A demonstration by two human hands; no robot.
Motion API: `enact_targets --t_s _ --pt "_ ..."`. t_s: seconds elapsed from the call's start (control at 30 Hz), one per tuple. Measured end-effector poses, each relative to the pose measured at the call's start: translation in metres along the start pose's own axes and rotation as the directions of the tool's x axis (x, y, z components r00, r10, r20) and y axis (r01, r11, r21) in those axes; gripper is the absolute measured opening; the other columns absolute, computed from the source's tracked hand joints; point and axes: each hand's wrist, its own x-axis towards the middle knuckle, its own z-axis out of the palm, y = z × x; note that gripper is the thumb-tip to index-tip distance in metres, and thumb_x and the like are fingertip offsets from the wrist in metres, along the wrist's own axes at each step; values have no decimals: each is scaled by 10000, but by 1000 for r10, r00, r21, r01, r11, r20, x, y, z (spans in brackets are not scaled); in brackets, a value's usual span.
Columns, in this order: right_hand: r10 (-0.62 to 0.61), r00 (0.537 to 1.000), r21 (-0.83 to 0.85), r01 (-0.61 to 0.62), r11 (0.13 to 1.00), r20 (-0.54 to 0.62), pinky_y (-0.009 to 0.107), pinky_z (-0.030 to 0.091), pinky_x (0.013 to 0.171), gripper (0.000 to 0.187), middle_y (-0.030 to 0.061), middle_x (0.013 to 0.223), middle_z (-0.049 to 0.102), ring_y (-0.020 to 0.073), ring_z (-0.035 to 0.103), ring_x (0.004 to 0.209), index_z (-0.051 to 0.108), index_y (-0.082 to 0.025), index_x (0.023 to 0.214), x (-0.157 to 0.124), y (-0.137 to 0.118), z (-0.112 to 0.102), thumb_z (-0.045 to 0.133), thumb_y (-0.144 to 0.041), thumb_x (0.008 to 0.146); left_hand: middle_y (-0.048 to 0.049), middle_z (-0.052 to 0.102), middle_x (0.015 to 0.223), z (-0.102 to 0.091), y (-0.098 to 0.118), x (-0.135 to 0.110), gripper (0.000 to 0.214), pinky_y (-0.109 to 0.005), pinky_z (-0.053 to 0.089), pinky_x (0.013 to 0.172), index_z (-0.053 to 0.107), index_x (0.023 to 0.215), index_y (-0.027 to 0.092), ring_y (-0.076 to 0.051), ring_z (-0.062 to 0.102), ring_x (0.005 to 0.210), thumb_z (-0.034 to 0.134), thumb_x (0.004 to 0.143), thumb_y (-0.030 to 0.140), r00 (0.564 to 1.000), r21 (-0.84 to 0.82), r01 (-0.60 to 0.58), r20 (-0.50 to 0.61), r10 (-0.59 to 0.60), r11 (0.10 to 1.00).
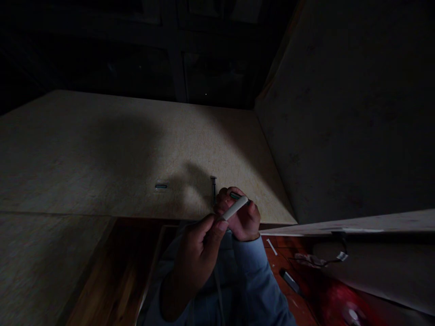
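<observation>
The scene is dim. My left hand (199, 246) pinches the near end of a short white tube (235, 208) between thumb and fingers. My right hand (239, 217), in a blue sleeve, is curled around the same tube, and a small dark piece (235, 195) shows at its fingertips. Both hands hover at the near edge of a pale chipboard panel (136, 149). A dark screw or bolt (213, 188) stands on the panel just beyond my right hand. Further left on the panel lies a small dark metal part (161, 186).
An upright chipboard panel (340, 113) rises at the right, meeting the flat one at a corner. Below lies reddish wooden floor (112, 276) with a dark tool (289, 280), a white strip (271, 246) and a cable (326, 260). Another board edge (356, 225) juts in at right.
</observation>
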Motion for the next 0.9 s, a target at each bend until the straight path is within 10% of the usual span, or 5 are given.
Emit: enact_targets --t_s 0.9 --pt "19 990 -144 -39 989 -139 282 471 654 446 84 944 582 165 508 776 718 -221 1036 -3 0 -6 780 -534 726 -18 554 674 -5 -5 2 392 -203 392 631 608 811 149 -117 502 641 423 987 446 999 21 39 9 -39 999"
